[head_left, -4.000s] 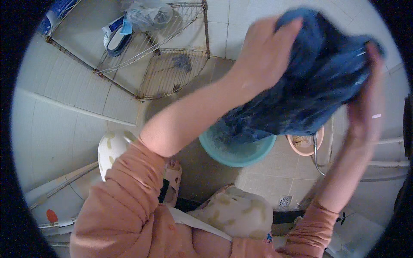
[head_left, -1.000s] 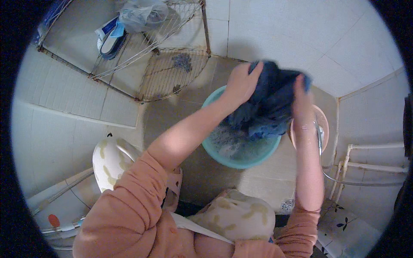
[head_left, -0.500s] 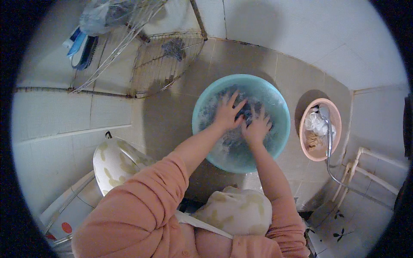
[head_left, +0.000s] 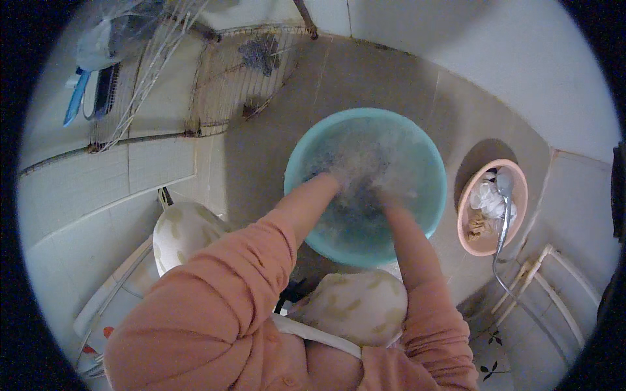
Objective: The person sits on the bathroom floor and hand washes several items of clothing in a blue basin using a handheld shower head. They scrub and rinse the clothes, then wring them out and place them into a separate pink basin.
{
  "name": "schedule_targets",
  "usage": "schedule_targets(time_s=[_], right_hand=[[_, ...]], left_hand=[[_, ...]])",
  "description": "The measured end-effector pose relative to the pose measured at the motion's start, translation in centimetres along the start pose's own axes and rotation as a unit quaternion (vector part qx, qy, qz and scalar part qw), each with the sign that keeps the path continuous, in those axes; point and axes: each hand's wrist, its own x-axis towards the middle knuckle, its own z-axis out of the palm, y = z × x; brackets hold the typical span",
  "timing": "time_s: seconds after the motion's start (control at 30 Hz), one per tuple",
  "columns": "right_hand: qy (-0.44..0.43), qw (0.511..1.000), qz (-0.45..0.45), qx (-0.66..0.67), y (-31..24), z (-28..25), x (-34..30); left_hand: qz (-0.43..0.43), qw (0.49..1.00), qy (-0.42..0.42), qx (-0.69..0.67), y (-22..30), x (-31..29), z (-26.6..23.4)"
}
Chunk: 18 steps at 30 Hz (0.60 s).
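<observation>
A turquoise basin (head_left: 438,189) of sudsy water (head_left: 391,140) stands on the floor in front of me. My left hand (head_left: 329,181) is plunged into the water left of the middle, and my right hand (head_left: 389,199) goes in a little to its right. Both are covered from about the wrists down, so their fingers are hidden. Dark cloth (head_left: 355,212) shows blurred beneath the foam around them. Whether either hand grips it does not show.
Right of the basin sits a pink tub (head_left: 465,238) holding white and tan cloths, with a shower head (head_left: 505,182) lying across it. White pipes (head_left: 533,287) run along the right wall. A wire rack (head_left: 225,85) with brushes (head_left: 98,94) stands at the upper left.
Both hands were spread at the surface with fingers showing; now they have sunk into the water. The foam is more churned, and the view has shifted slightly.
</observation>
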Motion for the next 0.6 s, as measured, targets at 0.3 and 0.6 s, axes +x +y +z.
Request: schedule_targets(time_s=[0.3, 0.6], right_hand=[[0.083, 0.992, -0.016, 0.089, 1.3, 3.7, 2.0], [0.174, 0.909, -0.021, 0.378, -3.5, -11.1, -9.4]], left_hand=[[-0.145, 0.953, 0.188, -0.190, -3.0, 0.4, 2.8], [-0.076, 0.941, 0.284, -0.166, 5.2, -8.2, -12.0]])
